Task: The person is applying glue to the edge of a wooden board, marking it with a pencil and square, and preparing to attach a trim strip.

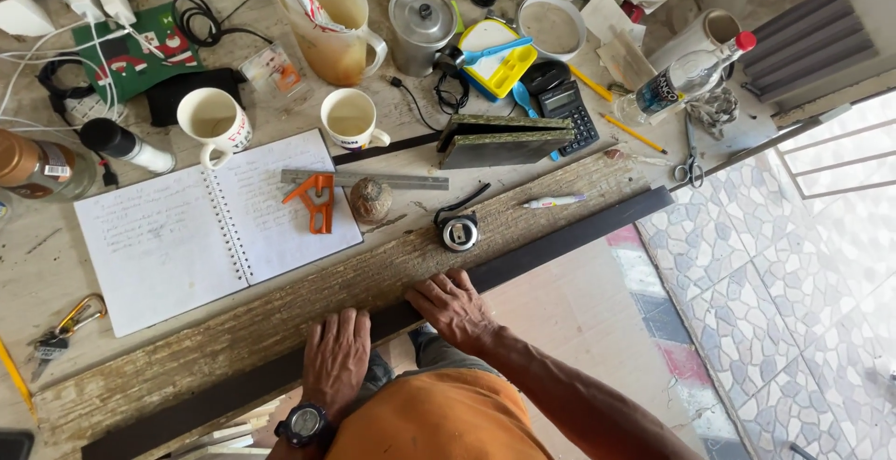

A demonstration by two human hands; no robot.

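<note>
Fingers of both hands lie spread and flat, gripping nothing: the left hand (336, 359) and the right hand (455, 308) press palm-down side by side on a long dark strip (523, 257) that runs along the near edge of the workbench, apparently to pin it against the rough plank (308, 306) beneath. That strip is smooth, matt and straight-edged, and it reaches diagonally from lower left to the bench's right end, where it juts past the corner over the patterned floor tiles (756, 292). The plank it lies along is coarse, mottled tan and flaky, much like bark or weathered chipboard. A black wristwatch (303, 423) sits on the left wrist. Just beyond the right hand rests a small round tape measure (459, 231), its strap curling upward, and a white pen (553, 202) lies on the plank further right. Behind these, an open spiral notebook (201, 231) with handwritten pages lies flat, with an orange-handled square (319, 201) and its steel ruler across one page, and a rough brownish ball (371, 200) beside it. Two pale mugs (355, 119) stand further back, near a black calculator (571, 110) and scissors (689, 169).
</note>
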